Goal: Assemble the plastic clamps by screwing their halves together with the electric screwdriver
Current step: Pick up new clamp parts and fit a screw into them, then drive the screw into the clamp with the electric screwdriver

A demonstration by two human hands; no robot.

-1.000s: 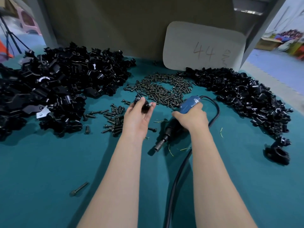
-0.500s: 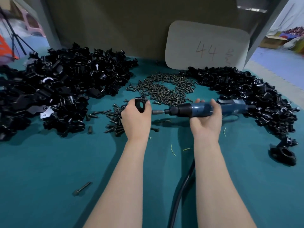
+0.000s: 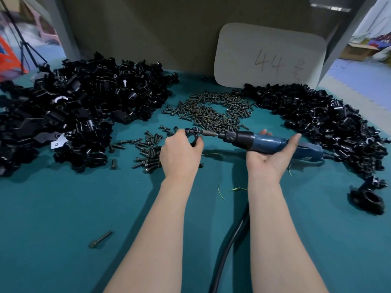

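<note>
Teal bench cloth (image 3: pixel 63 208), heaped with black parts (image 3: pixel 74 106) left and right of the central screw heap (image 3: pixel 211 113). Just in front of that heap: clamp (image 3: pixel 193 136) gripped in the left hand (image 3: pixel 179 153); screwdriver (image 3: pixel 264 141) clasped from below by the right hand (image 3: pixel 268 157), bit tip against the clamp's top lug. Best done by keeping the bit dead in line, pressing lightly, bracing the clamp against twist, stopping on seating.

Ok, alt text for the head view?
A left hand grips a black clamp while the right hand holds a blue electric screwdriver, bit against it. Piles of black parts flank loose screws on a teal table.
</note>
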